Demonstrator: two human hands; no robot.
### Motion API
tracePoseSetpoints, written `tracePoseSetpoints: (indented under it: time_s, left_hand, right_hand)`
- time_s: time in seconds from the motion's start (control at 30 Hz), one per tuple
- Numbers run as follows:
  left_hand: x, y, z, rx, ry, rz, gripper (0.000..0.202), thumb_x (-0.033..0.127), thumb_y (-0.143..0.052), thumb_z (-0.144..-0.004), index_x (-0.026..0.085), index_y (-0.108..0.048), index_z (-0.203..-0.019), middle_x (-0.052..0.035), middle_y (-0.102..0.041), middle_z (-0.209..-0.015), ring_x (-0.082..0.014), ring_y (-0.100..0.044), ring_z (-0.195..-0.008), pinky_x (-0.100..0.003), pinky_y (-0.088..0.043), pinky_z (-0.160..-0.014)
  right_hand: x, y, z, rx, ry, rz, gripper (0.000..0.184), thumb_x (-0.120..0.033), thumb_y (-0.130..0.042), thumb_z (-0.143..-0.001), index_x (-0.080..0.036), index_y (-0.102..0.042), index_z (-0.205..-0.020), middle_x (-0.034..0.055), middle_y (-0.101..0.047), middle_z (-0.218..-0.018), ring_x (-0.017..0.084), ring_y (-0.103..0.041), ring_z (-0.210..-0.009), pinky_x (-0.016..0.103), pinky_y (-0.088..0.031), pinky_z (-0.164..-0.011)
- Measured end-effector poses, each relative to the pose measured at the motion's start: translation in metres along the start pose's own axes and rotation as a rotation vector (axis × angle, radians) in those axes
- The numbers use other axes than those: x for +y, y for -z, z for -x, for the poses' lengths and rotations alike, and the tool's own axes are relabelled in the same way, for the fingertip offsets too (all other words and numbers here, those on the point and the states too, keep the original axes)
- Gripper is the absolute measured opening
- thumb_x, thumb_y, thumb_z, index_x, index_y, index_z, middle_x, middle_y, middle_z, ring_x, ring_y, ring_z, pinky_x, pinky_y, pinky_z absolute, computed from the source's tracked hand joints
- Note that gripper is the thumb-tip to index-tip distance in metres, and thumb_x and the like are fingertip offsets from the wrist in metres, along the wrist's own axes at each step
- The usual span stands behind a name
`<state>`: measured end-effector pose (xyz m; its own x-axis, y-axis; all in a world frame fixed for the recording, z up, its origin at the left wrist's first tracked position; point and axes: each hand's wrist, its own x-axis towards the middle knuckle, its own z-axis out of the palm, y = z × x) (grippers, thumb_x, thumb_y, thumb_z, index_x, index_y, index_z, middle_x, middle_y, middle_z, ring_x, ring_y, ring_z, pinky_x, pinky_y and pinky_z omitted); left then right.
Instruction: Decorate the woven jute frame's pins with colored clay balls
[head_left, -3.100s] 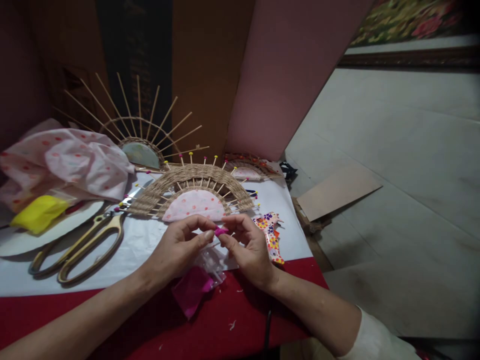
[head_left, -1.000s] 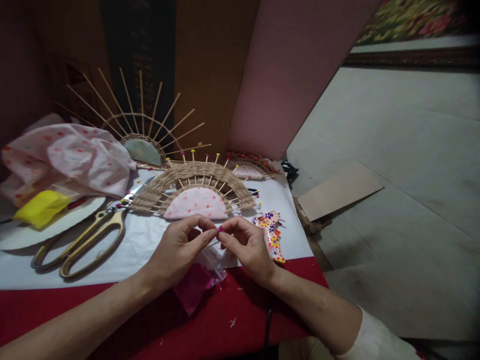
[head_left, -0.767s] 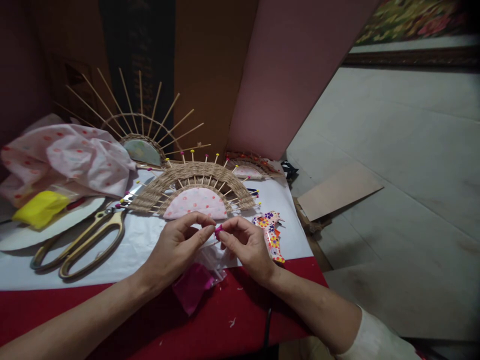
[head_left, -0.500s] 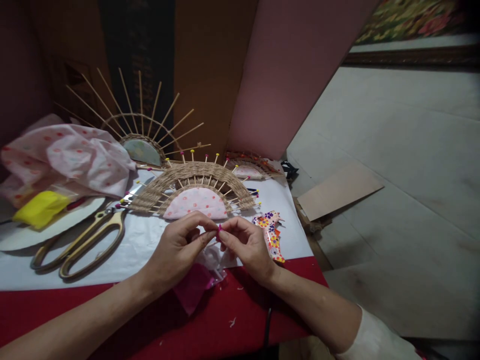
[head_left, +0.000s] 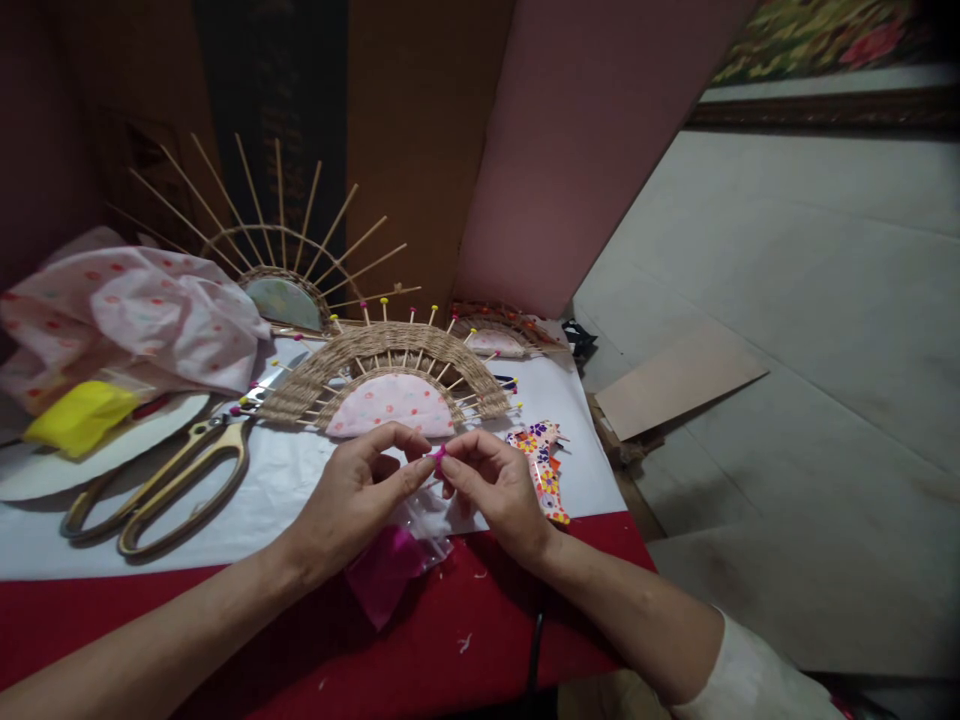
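L hand (head_left: 367,495) and R hand (head_left: 491,490) pinch together a small magenta lump (head_left: 440,457), in front of the woven fan (head_left: 390,340). Its pink/yellow balls (head_left: 384,301) look mostly done — rear fan frame (head_left: 285,302) w/ bare sticks (head_left: 280,200) seems left undone.

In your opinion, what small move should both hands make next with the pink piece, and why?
Probably a gentle roll of the pink piece, to round it: the left hand and the right hand both pinch it, its shape looks uneven, and the woven fan nearby carries rounded pink and yellow tips.
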<state>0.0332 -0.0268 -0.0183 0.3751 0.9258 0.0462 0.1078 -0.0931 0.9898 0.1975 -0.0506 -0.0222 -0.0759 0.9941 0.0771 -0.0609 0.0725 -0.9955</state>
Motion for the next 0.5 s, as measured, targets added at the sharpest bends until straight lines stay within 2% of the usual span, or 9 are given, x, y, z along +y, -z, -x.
tracePoseSetpoints:
  time_s: [0.23, 0.4, 0.5]
  left_hand:
    - [0.0006, -0.0001, -0.0007, 0.019, -0.015, -0.035, 0.023, 0.038, -0.058, -0.083, 0.016, -0.06, -0.078, 0.0031, -0.054, -0.062, -0.0076, -0.041, -0.047, -0.018, -0.029, -0.042]
    - [-0.0008, 0.0001, -0.0015, 0.023, -0.002, 0.033, 0.022, 0.039, -0.061, -0.08, 0.018, -0.061, -0.087, -0.0001, -0.062, -0.077, -0.0094, -0.049, -0.054, -0.018, -0.036, -0.044]
    - [-0.0035, -0.0006, -0.003, -0.02, 0.016, 0.09, 0.022, 0.038, -0.065, -0.078, 0.017, -0.062, -0.081, -0.0007, -0.064, -0.072, -0.0115, -0.054, -0.056, -0.02, -0.041, -0.049]
  right_hand:
    - [0.0001, 0.0, -0.0002, -0.015, -0.016, 0.0, 0.021, -0.036, -0.066, -0.077, -0.017, -0.061, -0.083, -0.002, -0.059, -0.062, 0.008, -0.051, -0.049, 0.02, -0.04, -0.043]
    - [0.001, -0.0011, -0.0001, -0.014, -0.046, -0.07, 0.023, -0.037, -0.067, -0.076, -0.017, -0.06, -0.082, -0.0031, -0.058, -0.056, 0.008, -0.049, -0.044, 0.02, -0.041, -0.04]
    - [0.0006, -0.0015, 0.0001, -0.018, -0.034, -0.08, 0.023, -0.038, -0.068, -0.076, -0.017, -0.06, -0.082, -0.0038, -0.057, -0.055, 0.007, -0.048, -0.042, 0.02, -0.04, -0.04]
